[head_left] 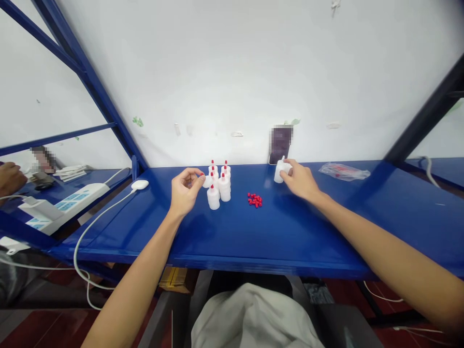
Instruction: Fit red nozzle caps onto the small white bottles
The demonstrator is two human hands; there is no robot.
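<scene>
My left hand [185,191] is closed in a pinch at the left side of a group of white dropper bottles [224,188] with red tips. A small white bottle [207,182], partly hidden, is at its fingertips, with a bit of red showing there. My right hand [300,180] grips another white dropper bottle [279,172] between thumb and fingers; its pale nozzle shows no red cap. On the table between the hands lies a loose pile of small red caps [255,200].
The blue table [232,241] meets a white wall. A dark phone-like object [280,145] leans there. A clear plastic bag [344,171] with red contents lies right. At left are a white charger puck [139,185] with cable, a power strip [68,205] and another person's hand [11,178].
</scene>
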